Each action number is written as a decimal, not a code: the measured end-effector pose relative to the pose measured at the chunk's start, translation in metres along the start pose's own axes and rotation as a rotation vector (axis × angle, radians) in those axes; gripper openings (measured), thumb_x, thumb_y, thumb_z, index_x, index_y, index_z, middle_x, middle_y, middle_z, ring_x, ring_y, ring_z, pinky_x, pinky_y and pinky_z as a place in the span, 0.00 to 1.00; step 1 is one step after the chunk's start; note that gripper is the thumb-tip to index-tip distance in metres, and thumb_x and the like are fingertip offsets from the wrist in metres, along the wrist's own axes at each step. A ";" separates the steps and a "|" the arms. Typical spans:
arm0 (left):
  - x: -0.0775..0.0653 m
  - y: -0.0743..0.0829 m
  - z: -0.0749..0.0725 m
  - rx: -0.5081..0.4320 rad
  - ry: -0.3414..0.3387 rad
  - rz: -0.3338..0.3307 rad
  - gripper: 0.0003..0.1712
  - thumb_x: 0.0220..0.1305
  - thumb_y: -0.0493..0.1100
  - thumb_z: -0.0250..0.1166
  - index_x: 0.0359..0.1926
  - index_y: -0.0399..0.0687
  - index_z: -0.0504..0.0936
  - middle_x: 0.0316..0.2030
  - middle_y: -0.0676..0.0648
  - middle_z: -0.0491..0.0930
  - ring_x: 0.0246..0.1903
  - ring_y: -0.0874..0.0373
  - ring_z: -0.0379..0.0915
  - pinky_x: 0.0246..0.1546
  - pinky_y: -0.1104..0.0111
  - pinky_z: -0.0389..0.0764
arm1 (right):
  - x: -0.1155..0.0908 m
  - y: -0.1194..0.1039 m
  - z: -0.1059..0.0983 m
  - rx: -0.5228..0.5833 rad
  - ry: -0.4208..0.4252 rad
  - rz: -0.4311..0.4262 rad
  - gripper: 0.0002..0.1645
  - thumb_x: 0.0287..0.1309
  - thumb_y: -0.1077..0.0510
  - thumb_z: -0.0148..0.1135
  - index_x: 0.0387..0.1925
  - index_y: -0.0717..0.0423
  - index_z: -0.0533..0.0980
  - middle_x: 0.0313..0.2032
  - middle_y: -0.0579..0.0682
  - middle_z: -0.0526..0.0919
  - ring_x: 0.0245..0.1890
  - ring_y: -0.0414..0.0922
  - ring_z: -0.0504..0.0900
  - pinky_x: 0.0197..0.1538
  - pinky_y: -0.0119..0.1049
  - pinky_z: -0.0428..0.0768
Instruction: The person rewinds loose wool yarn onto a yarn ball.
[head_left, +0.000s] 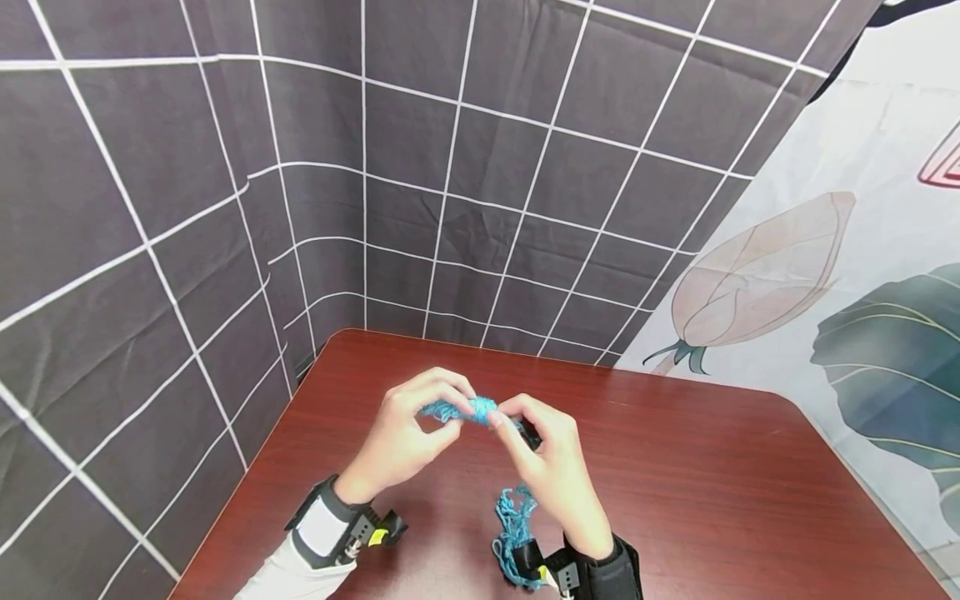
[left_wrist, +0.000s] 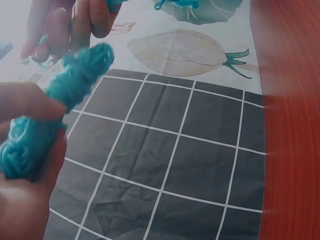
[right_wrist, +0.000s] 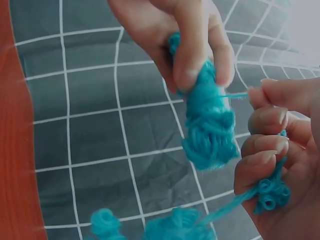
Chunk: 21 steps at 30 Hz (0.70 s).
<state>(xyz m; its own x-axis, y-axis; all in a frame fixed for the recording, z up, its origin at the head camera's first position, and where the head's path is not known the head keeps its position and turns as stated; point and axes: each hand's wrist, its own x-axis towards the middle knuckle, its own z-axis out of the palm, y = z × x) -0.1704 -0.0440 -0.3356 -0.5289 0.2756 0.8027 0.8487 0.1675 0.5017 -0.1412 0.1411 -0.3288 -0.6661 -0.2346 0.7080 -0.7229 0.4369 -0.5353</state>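
A wound bundle of blue yarn is held up over the table, pinched between the thumb and fingers of my left hand. My right hand is just beside it; its thumb and forefinger pinch a taut strand of the yarn that runs to the bundle. More curled yarn lies within the other curled fingers of that hand. From there a length leads down to a loose heap of blue yarn by the right wrist. In the left wrist view the bundle extends past both sides of the thumb.
The reddish-brown table spreads under both hands. Behind and to the left hangs a dark grey cloth with white grid lines. A pale cloth with printed leaves hangs to the right. Each wrist wears a strapped camera mount.
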 end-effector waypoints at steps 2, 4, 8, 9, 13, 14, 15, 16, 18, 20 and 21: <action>-0.002 -0.004 0.001 -0.019 -0.040 0.007 0.13 0.43 0.27 0.64 0.28 0.50 0.81 0.36 0.51 0.79 0.37 0.63 0.73 0.30 0.70 0.78 | 0.000 0.001 -0.003 -0.004 0.022 0.015 0.02 0.56 0.59 0.61 0.28 0.52 0.77 0.20 0.43 0.74 0.17 0.35 0.67 0.20 0.25 0.66; -0.003 -0.004 0.002 -0.047 -0.078 0.019 0.13 0.44 0.28 0.64 0.29 0.50 0.81 0.36 0.51 0.79 0.37 0.63 0.73 0.30 0.70 0.78 | 0.000 0.002 -0.006 -0.010 0.038 0.022 0.02 0.55 0.59 0.62 0.27 0.52 0.78 0.19 0.42 0.75 0.17 0.36 0.67 0.20 0.25 0.67; 0.000 0.005 -0.001 -0.134 -0.138 0.051 0.13 0.43 0.25 0.65 0.28 0.46 0.81 0.35 0.47 0.79 0.37 0.61 0.74 0.30 0.68 0.78 | 0.002 -0.001 -0.010 -0.005 0.048 0.027 0.03 0.52 0.61 0.64 0.26 0.54 0.78 0.19 0.43 0.76 0.17 0.36 0.67 0.20 0.25 0.67; 0.002 0.008 -0.002 -0.159 -0.149 0.056 0.13 0.42 0.25 0.65 0.28 0.45 0.81 0.34 0.47 0.79 0.37 0.60 0.74 0.30 0.67 0.78 | 0.003 -0.004 -0.011 -0.003 0.049 0.029 0.03 0.51 0.62 0.65 0.26 0.55 0.78 0.19 0.44 0.76 0.17 0.36 0.67 0.20 0.26 0.67; 0.006 0.016 -0.005 -0.239 -0.169 0.092 0.13 0.41 0.23 0.65 0.28 0.43 0.80 0.33 0.44 0.79 0.36 0.58 0.74 0.30 0.67 0.78 | 0.007 -0.014 -0.013 0.014 0.035 0.049 0.04 0.50 0.67 0.64 0.25 0.59 0.77 0.19 0.48 0.77 0.18 0.38 0.69 0.20 0.29 0.69; 0.007 0.017 -0.006 -0.257 -0.168 0.101 0.13 0.41 0.23 0.65 0.28 0.42 0.80 0.33 0.44 0.79 0.36 0.57 0.74 0.29 0.67 0.78 | 0.008 -0.015 -0.013 0.021 0.027 0.052 0.03 0.50 0.68 0.63 0.25 0.60 0.77 0.20 0.50 0.78 0.18 0.39 0.70 0.21 0.30 0.69; 0.007 0.018 -0.006 -0.272 -0.163 0.107 0.13 0.41 0.23 0.65 0.28 0.42 0.80 0.33 0.44 0.79 0.36 0.57 0.74 0.29 0.67 0.78 | 0.008 -0.016 -0.013 0.024 0.017 0.059 0.03 0.51 0.69 0.63 0.26 0.60 0.77 0.20 0.50 0.78 0.19 0.39 0.70 0.21 0.31 0.69; 0.008 0.018 -0.006 -0.285 -0.154 0.114 0.13 0.41 0.23 0.65 0.28 0.41 0.80 0.33 0.43 0.79 0.35 0.56 0.74 0.29 0.67 0.78 | 0.008 -0.015 -0.013 0.031 0.004 0.064 0.02 0.51 0.69 0.62 0.26 0.61 0.77 0.20 0.51 0.78 0.19 0.39 0.70 0.22 0.31 0.69; 0.008 0.018 -0.006 -0.318 -0.128 0.122 0.14 0.41 0.22 0.66 0.28 0.40 0.80 0.33 0.42 0.79 0.35 0.55 0.74 0.30 0.67 0.79 | 0.006 -0.007 -0.010 0.045 -0.022 0.076 0.03 0.54 0.67 0.60 0.27 0.60 0.77 0.19 0.50 0.76 0.18 0.38 0.69 0.21 0.30 0.69; 0.008 0.018 -0.006 -0.360 -0.092 0.117 0.15 0.39 0.20 0.66 0.29 0.38 0.79 0.33 0.40 0.78 0.35 0.54 0.74 0.30 0.68 0.81 | 0.003 0.003 -0.006 0.060 -0.042 0.079 0.04 0.56 0.66 0.59 0.27 0.58 0.77 0.17 0.48 0.75 0.17 0.38 0.68 0.20 0.30 0.68; 0.008 0.017 -0.006 -0.385 -0.071 0.110 0.16 0.38 0.19 0.66 0.29 0.37 0.79 0.33 0.39 0.78 0.35 0.53 0.74 0.31 0.69 0.81 | 0.002 0.008 -0.003 0.065 -0.052 0.081 0.05 0.57 0.66 0.58 0.27 0.56 0.76 0.16 0.47 0.73 0.16 0.37 0.67 0.19 0.29 0.67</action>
<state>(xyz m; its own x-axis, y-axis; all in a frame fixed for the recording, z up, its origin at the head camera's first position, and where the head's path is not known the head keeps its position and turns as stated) -0.1601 -0.0448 -0.3184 -0.4221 0.3392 0.8407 0.8296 -0.2293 0.5091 -0.1472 0.1471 -0.3301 -0.7303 -0.2463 0.6372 -0.6755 0.3992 -0.6199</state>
